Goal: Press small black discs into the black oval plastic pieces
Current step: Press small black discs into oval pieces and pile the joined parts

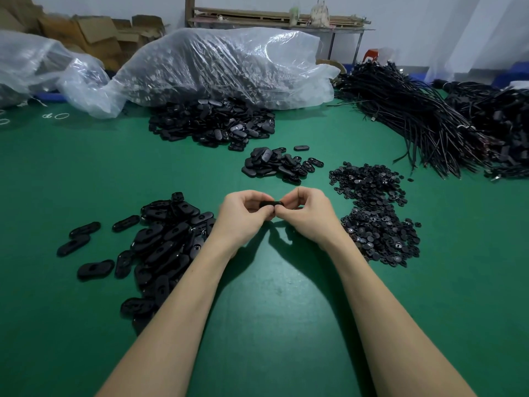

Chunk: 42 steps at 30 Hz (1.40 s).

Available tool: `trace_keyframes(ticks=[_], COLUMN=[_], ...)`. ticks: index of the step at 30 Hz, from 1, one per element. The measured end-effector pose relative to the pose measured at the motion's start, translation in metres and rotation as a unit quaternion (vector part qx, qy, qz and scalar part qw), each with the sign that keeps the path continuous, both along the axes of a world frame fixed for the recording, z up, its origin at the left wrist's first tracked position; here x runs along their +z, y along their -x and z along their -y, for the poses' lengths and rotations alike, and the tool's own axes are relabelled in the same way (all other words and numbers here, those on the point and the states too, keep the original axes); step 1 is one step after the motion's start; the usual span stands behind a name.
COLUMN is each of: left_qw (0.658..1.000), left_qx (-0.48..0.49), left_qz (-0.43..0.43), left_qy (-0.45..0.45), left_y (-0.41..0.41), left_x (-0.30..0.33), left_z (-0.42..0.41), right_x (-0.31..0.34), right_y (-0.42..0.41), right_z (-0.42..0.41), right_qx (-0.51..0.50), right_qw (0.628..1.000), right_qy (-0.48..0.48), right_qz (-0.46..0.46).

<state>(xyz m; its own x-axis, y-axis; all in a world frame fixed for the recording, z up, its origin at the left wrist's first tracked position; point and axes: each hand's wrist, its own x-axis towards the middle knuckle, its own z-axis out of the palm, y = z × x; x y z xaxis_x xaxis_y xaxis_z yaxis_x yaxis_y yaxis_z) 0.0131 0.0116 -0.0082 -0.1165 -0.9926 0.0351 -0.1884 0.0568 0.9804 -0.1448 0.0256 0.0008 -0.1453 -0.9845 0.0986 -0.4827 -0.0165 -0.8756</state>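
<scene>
A black oval plastic piece (270, 204) is held just above the green table (272, 296), between my two hands at the middle of the view. My left hand (243, 217) grips its left end with curled fingers. My right hand (307, 214) pinches its right end, thumb tips meeting at the piece's front edge. Whether a disc sits in it is hidden by my fingers. A heap of small black discs (375, 216) lies right of my right hand. A pile of oval pieces (166, 245) lies left of my left forearm.
A smaller pile of ovals (279, 164) lies beyond my hands and a bigger heap (213, 121) spills from a clear plastic bag (223, 64) at the back. Bundles of black cables (429, 118) fill the right rear. Cardboard boxes (94, 35) stand far left.
</scene>
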Motion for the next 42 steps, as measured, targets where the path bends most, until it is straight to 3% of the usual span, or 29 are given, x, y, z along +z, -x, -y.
trace_keyframes(ticks=[4, 9, 19, 25, 35, 42], left_qw=[1.000, 0.995, 0.989, 0.996, 0.999, 0.995], left_qx=[-0.004, -0.050, -0.019, 0.002, -0.036, -0.028], left_qz=[0.012, -0.081, -0.130, -0.080, 0.015, 0.092], left_qy=[0.006, -0.041, -0.062, -0.038, -0.014, 0.019], left_y=[0.000, -0.006, -0.001, 0.001, 0.001, 0.006], left_x=[0.000, 0.005, 0.001, -0.001, 0.003, 0.006], left_z=[0.001, 0.001, 0.006, 0.007, 0.003, -0.002], right_x=[0.001, 0.006, 0.004, 0.013, 0.035, 0.029], right_y=[-0.002, 0.008, 0.018, 0.016, -0.003, 0.000], right_z=[-0.002, -0.004, 0.005, 0.036, 0.095, 0.088], right_qx=[0.004, 0.062, 0.042, -0.036, -0.067, -0.074], right_qw=[1.000, 0.996, 0.992, 0.994, 0.956, 0.957], right_qy=[-0.006, -0.010, 0.039, 0.047, 0.011, 0.031], right_qz=[-0.006, 0.060, -0.110, -0.089, -0.284, -0.277])
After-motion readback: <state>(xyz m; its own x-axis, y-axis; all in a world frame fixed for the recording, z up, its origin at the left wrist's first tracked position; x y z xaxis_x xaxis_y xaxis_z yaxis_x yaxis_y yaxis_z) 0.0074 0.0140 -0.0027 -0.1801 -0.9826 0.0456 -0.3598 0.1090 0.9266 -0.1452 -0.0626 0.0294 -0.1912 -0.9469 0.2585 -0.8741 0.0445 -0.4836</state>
